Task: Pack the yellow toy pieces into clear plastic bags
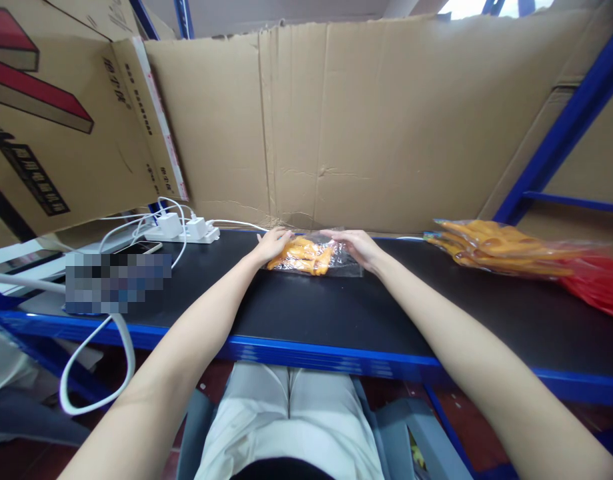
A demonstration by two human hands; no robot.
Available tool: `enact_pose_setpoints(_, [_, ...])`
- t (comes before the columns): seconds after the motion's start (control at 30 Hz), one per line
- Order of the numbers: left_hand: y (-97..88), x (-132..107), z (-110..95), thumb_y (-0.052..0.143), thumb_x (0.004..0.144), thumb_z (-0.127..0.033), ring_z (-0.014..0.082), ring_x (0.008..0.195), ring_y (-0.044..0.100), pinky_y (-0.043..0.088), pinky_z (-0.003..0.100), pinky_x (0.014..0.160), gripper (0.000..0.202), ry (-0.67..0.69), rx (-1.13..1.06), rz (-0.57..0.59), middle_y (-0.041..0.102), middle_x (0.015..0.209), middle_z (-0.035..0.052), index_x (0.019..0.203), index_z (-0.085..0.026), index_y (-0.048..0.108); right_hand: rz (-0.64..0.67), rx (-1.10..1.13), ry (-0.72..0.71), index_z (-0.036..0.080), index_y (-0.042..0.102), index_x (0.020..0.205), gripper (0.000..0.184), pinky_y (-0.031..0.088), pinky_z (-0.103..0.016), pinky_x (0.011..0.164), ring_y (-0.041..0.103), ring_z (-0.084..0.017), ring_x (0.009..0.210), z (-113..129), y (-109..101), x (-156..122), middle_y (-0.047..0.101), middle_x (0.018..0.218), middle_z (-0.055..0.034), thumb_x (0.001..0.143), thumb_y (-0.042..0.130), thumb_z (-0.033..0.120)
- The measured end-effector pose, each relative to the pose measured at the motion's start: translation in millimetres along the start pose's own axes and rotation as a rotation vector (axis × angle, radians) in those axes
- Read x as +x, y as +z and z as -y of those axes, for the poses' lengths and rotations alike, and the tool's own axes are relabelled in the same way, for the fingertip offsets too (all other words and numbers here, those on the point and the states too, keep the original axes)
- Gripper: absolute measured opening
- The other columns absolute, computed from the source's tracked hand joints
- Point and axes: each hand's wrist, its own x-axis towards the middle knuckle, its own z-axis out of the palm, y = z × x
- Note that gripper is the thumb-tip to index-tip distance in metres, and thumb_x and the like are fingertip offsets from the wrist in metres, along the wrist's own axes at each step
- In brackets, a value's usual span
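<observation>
A clear plastic bag (306,256) with shiny orange contents, which look like folded rubber gloves, lies on the black tabletop in front of me. At its left end rests my left hand (275,244), open, its fingers laid along the upper edge. My right hand (360,248) is at the other end, fingers stretched inward over the clear plastic and thumb lower down. Part of the bag's right side is hidden under that hand. More orange gloves (501,247) in clear wrapping lie farther right, beside a red plastic-looking bundle (599,277).
A white power strip (206,232) with plugged-in chargers and cables stands at the back left. Near it lies a blurred-out item (119,277). Large cardboard sheets (386,120) wall off the back. A blue metal edge (311,352) runs along the table's front.
</observation>
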Motion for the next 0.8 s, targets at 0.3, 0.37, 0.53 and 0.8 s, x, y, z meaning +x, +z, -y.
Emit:
enact_pose_setpoints(0.3, [-0.4,-1.3,-6.6,0.039,0.084,-0.040,0.0263,0.120,0.040,0.012,0.052,0.105,0.038,0.115,0.064,0.004,0.054,0.122,0.0056,0.070,-0.021,0.068,-0.166,-0.573,0.091,0.013,0.063,0.060,0.017,0.041,-0.031,0.075,0.058,-0.019,0.078,-18.7,-30.0,11.8,0.066,0.073,-0.0084,0.068,0.052,0.023])
enact_pose_setpoints(0.37, [-1.2,-1.9,-9.4,0.041,0.083,-0.038,0.0232,0.113,0.047,0.022,0.045,0.104,0.039,0.172,0.054,-0.002,0.058,0.114,0.0051,0.058,-0.018,0.063,-0.212,-0.958,0.042,0.015,0.063,0.061,0.017,0.037,-0.038,0.082,0.057,-0.022,0.081,-21.1,-35.3,11.3,0.065,0.072,-0.0066,0.069,0.053,0.026])
enact_pose_setpoints(0.53, [-1.1,-5.6,-11.8,0.047,0.079,-0.034,0.0167,0.074,0.059,0.044,0.029,0.074,0.022,0.145,0.052,0.030,0.065,0.076,0.0039,0.074,-0.018,0.061,-0.355,-1.366,-0.086,0.015,0.062,0.076,0.023,0.029,-0.050,0.090,0.055,-0.025,0.094,-16.9,-40.7,7.0,0.063,0.095,-0.0130,0.080,0.044,0.027])
enact_pose_setpoints(0.8, [-6.0,-6.7,-12.8,0.045,0.080,-0.040,0.0133,0.041,0.051,0.039,0.024,0.051,0.029,0.041,0.043,0.063,0.049,0.040,-0.0022,0.067,-0.018,0.059,-0.298,-1.238,0.312,0.011,0.062,0.065,0.045,0.044,-0.038,0.070,0.062,-0.028,0.074,11.4,-46.9,0.7,0.062,0.065,-0.0184,0.078,0.050,0.052])
